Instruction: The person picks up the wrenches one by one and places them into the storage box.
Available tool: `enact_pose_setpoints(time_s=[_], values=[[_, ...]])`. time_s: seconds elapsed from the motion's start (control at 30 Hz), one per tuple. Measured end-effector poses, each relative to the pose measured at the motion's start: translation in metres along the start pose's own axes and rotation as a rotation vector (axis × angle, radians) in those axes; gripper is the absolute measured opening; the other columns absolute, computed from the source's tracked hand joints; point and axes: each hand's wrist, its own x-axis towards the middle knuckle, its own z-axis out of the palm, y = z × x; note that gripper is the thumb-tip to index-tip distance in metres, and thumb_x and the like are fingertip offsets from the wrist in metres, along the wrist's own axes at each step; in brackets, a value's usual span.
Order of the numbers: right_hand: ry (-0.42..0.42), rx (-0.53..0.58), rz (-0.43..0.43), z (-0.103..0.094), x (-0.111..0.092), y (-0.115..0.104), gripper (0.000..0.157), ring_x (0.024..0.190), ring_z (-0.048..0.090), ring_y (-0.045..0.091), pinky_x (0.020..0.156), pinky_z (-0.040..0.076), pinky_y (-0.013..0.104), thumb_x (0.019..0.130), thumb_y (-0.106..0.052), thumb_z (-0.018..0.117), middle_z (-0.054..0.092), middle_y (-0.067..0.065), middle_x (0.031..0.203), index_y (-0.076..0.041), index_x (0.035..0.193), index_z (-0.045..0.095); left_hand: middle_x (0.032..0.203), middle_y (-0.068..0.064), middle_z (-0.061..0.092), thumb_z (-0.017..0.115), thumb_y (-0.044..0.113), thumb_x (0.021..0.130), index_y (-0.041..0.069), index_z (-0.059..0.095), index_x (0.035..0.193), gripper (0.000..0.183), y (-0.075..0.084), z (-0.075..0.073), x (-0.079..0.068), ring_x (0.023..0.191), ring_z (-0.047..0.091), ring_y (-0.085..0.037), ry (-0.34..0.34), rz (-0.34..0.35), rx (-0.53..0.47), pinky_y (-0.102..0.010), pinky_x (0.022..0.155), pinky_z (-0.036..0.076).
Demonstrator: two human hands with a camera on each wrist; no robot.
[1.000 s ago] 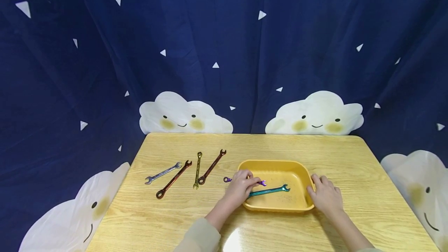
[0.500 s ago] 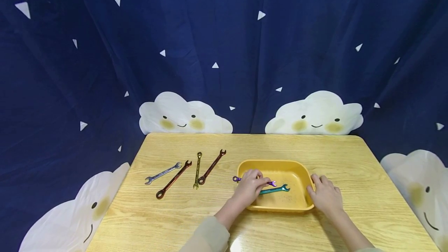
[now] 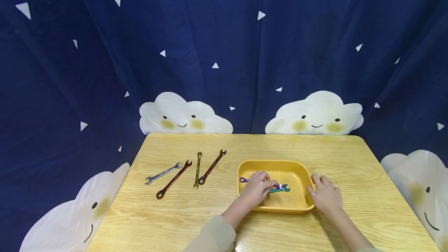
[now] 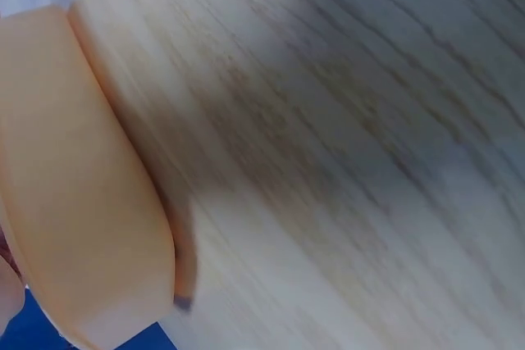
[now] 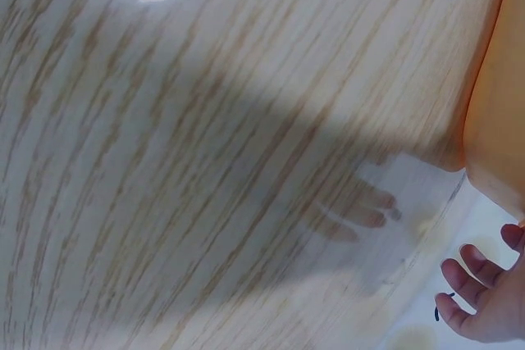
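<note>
In the head view, my left hand pinches a purple combination wrench inside the yellow plastic basin. The wrench's open end lies over the head of a teal wrench, whose other end is hidden behind my hand. On the basin's right side, my right hand holds the rim, thumb over the edge and fingers outside. The right wrist view shows those fingers spread beside the basin wall. Mostly the basin's outer wall fills the left side of the left wrist view.
Left of the basin on the wooden table lie a silver open-end wrench, a reddish wrench, a yellow-green wrench and a dark red wrench. A blue curtain hangs behind the table.
My left hand has moved right with the purple wrench, from across the basin's left rim to inside the basin, over the teal wrench. My right hand has stayed at the rim.
</note>
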Motion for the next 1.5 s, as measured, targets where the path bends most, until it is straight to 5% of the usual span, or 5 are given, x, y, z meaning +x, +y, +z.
enact_pose_setpoints(time_s=[0.93,1.5], values=[[0.014,-0.005,-0.002,0.000,0.000,-0.001,0.036,0.097,0.048,0.044,0.071,0.035,0.059,0.091,-0.029,0.045,0.047,0.023,0.110,-0.007,0.119,0.044,0.081,0.010,0.049,0.060,0.033,0.085,0.031,0.071,0.097,0.017,0.006,0.025,0.010,0.075,0.041,-0.004,-0.077,0.084,0.071,-0.015,0.073,0.032],[0.002,0.004,0.005,0.000,0.000,-0.001,0.037,0.098,0.047,0.045,0.072,0.035,0.060,0.092,-0.030,0.044,0.046,0.023,0.112,-0.007,0.121,0.043,0.084,0.010,0.052,0.062,0.030,0.085,0.029,0.070,0.103,0.020,-0.001,0.033,0.017,0.075,0.041,-0.003,-0.234,0.091,0.090,-0.013,0.069,0.031]])
